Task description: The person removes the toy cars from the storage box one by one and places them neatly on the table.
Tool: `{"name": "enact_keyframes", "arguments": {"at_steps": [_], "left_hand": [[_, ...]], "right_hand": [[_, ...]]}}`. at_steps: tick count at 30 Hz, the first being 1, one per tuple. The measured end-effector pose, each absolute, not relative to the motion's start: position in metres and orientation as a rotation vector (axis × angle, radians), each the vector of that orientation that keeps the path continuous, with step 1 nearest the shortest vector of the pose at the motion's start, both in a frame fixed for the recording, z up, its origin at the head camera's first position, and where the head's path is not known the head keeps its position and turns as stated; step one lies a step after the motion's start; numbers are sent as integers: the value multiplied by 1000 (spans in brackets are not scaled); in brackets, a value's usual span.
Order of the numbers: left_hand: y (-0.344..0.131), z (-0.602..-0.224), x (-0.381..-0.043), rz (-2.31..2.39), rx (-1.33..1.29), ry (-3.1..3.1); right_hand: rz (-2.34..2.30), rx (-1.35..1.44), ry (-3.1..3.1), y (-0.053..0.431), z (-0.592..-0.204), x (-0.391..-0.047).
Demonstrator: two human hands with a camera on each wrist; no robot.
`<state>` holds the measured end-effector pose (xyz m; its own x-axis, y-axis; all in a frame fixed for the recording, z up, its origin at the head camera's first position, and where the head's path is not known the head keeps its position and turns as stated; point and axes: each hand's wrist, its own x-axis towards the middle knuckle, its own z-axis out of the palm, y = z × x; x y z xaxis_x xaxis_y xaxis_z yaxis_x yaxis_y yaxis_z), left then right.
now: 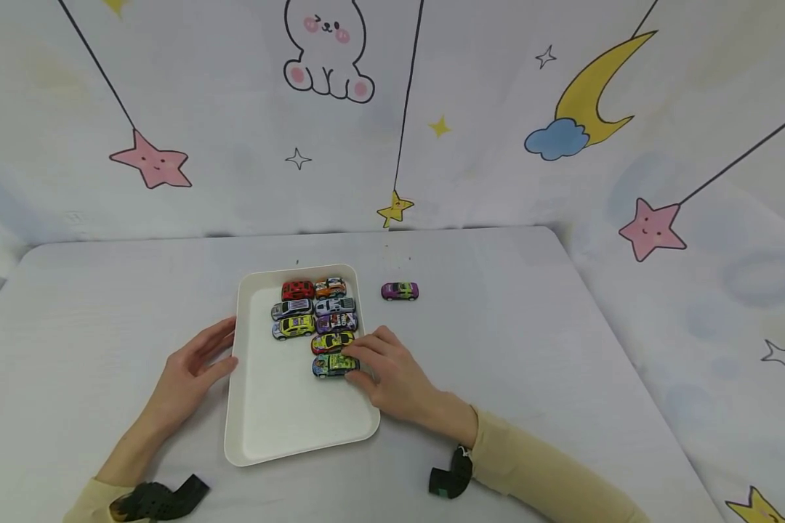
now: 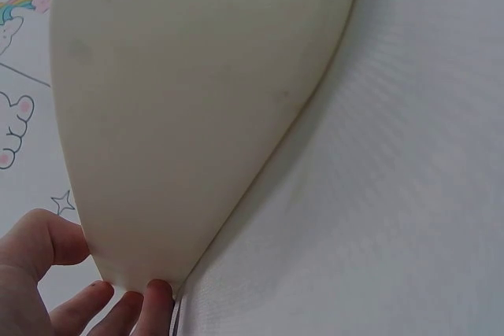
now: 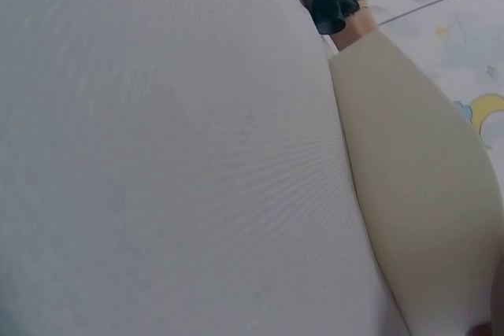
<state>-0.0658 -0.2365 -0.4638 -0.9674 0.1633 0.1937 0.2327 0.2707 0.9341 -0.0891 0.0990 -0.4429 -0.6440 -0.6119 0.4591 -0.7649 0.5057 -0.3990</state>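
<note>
A white tray (image 1: 271, 428) lies on the table with several small toy cars in two columns. My right hand (image 1: 392, 374) reaches over the tray's right side. Its thumb and forefinger pinch the right end of a green toy car (image 1: 330, 365), lowest in the right column. Just above that car is a yellow and red toy car (image 1: 330, 342). My left hand (image 1: 192, 374) rests at the tray's left side, fingers loosely bent. In the left wrist view, the left hand's fingertips (image 2: 160, 289) touch the tray's outer wall (image 2: 189, 131).
Outside the tray, to its upper right, stands a purple and green toy car (image 1: 400, 291). The left column holds a red car (image 1: 297, 290), a silver car (image 1: 291, 309) and a yellow car (image 1: 293, 327). A printed backdrop (image 1: 484, 181) rises behind the table.
</note>
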Motion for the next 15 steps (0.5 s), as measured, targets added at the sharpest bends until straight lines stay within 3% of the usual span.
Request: {"name": "enact_keyframes", "arguments": {"at_steps": [15], "left_hand": [[-236,-464,-67,-1840,-388,-2448]], "right_hand": [[909,1149,-2410,100,-452,-86]]}}
